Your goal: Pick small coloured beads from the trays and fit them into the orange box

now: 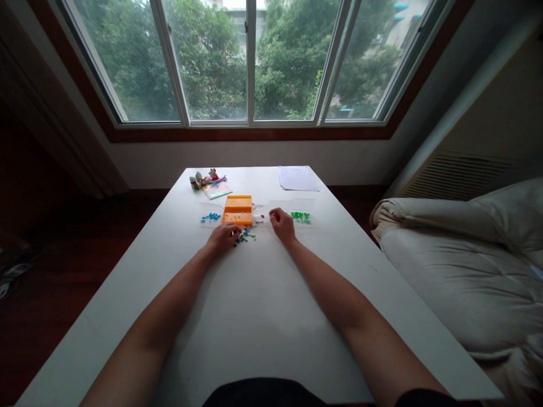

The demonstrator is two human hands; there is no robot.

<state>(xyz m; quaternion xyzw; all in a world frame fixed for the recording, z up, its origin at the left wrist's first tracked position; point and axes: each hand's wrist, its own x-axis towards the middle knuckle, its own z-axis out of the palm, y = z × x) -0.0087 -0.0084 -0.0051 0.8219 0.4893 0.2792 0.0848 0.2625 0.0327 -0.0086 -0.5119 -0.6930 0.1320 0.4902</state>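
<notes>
My left hand (224, 236) is at the left edge of a small pile of mixed coloured beads (246, 235), fingers curled together; what they hold, if anything, is too small to name. Behind it lies an open orange case (238, 209) with a few yellowish pieces inside. Fingers bent, my right hand (282, 223) is between a clear box with a few red pieces (262, 216) and a clear box of green beads (301, 217). Anything in its fingertips is too small to make out. Blue beads (211, 217) sit in a clear box left of the orange case.
Small colourful figures (203, 178) and a pastel card (217, 190) lie at the back left of the white table (253, 323). White paper sheets (298, 179) are at the back right. A cushioned sofa (470, 268) stands to the right, and a window is ahead.
</notes>
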